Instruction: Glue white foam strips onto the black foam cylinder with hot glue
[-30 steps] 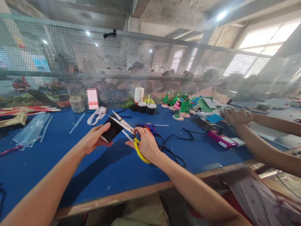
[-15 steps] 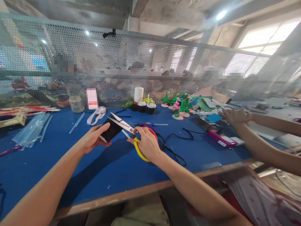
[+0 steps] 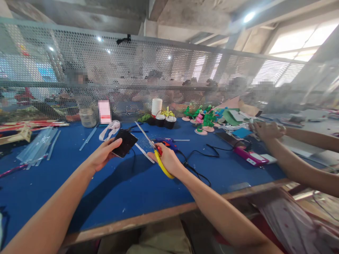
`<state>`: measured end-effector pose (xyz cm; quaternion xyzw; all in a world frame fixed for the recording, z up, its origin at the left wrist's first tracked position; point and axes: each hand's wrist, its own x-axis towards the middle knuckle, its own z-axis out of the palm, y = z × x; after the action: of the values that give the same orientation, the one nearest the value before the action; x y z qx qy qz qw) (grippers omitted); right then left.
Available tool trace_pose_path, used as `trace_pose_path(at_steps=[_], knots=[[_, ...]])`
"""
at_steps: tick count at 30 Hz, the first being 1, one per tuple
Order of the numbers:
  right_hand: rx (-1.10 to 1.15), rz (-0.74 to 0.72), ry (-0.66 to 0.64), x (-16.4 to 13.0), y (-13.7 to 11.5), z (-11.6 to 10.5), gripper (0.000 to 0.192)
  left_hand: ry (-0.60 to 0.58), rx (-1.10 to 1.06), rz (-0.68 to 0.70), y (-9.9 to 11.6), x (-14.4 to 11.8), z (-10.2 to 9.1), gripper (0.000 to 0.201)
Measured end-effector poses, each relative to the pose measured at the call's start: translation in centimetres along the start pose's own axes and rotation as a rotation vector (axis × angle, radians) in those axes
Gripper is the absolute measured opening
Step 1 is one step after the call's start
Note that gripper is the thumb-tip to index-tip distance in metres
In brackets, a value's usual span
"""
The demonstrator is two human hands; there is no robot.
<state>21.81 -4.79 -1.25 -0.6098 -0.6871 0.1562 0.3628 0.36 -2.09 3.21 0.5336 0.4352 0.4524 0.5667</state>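
Observation:
My left hand [image 3: 107, 153] is closed on a flat black square piece [image 3: 125, 143], thumb on top, held above the blue table. In my right hand [image 3: 168, 158] are scissors [image 3: 148, 137] with yellow and red handles. Their blades point up and to the left, apart from the black piece, and look nearly edge-on. A narrow white strip [image 3: 144, 152] runs between the black piece and my right hand; whether either touches it I cannot tell. Behind my right hand lies a blue glue gun [image 3: 167, 142], partly hidden. A white ribbon [image 3: 110, 129] lies just beyond my left hand.
Clear glue sticks [image 3: 37, 146] and a glass jar [image 3: 87, 118] are on the left. Small black-and-white buckets [image 3: 170, 121] and green figures [image 3: 209, 121] stand along the mesh screen [image 3: 127, 77]. At right are a magenta box [image 3: 249, 156], black cord [image 3: 202, 150] and another person's hands [image 3: 267, 131].
The scissors have drawn away from the black piece, and their spread blades have swung upward and now appear together. The black piece has turned flatter toward me in my left hand.

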Motion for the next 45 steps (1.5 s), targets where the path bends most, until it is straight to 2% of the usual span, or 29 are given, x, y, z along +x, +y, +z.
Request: trace_pose_path(at_steps=[2,5,8,11,13,16,18,20,22,25,27,28,31,33,35,38,41,45], knots=[[-0.107,0.012,-0.044,-0.1,-0.1,0.2,0.038,-0.012,-0.024,0.058,0.0,-0.1,-0.1,0.040],[-0.282,-0.057,-0.155,-0.8,-0.5,0.8,0.044,-0.094,-0.030,0.113,0.0,-0.5,-0.1,0.053],[-0.406,-0.203,-0.293,-1.4,-1.0,0.8,0.046,-0.153,0.020,0.121,0.0,-0.9,0.3,0.056],[-0.427,-0.335,-0.352,-1.5,-1.6,-0.5,0.033,-0.169,0.117,0.147,-0.2,-1.0,0.9,0.060],[-0.322,-0.346,-0.292,-1.3,-2.1,-1.7,0.022,-0.171,0.174,0.175,-0.5,-1.0,1.3,0.062],[-0.088,-0.378,-0.038,-0.9,-3.0,-3.0,0.022,-0.170,0.233,0.218,-1.2,-0.8,2.0,0.061],[-0.035,-0.475,0.093,-0.5,-3.4,-3.1,0.022,-0.182,0.260,0.243,-1.8,-0.7,2.3,0.059],[-0.034,-0.582,0.100,0.0,-3.6,-2.6,0.014,-0.198,0.286,0.258,-2.4,-0.6,2.5,0.056],[-0.005,-0.618,0.054,0.7,-3.4,-1.9,0.013,-0.196,0.319,0.259,-2.7,-0.4,2.5,0.053],[0.076,-0.525,0.065,1.7,-2.9,-1.3,0.014,-0.135,0.344,0.249,-2.8,-0.1,2.2,0.054],[0.074,-0.427,0.094,2.0,-2.5,-1.3,0.012,-0.031,0.338,0.257,-2.6,0.3,1.8,0.056],[0.037,-0.393,0.070,2.0,-2.4,-1.3,0.015,0.040,0.327,0.267,-2.5,0.5,1.6,0.056],[-0.189,-0.408,-0.163,1.5,-2.5,-0.6,0.029,0.279,0.234,0.297,-2.0,1.4,0.6,0.052],[-0.352,-0.461,-0.302,1.1,-2.9,0.5,0.037,0.371,0.125,0.306,-1.8,1.8,0.0,0.048],[-0.480,-0.482,-0.350,0.9,-3.3,1.8,0.042,0.387,-0.008,0.285,-1.7,2.2,-0.5,0.045],[-0.616,-0.467,-0.411,1.1,-3.9,3.0,0.034,0.369,-0.135,0.240,-1.7,2.4,-1.1,0.043],[-0.644,-0.487,-0.465,1.2,-4.2,2.7,0.023,0.388,-0.150,0.241,-1.5,2.4,-1.3,0.039],[-0.591,-0.560,-0.470,0.2,-4.4,1.3,0.022,0.395,-0.175,0.270,-1.3,2.4,-1.5,0.036]])
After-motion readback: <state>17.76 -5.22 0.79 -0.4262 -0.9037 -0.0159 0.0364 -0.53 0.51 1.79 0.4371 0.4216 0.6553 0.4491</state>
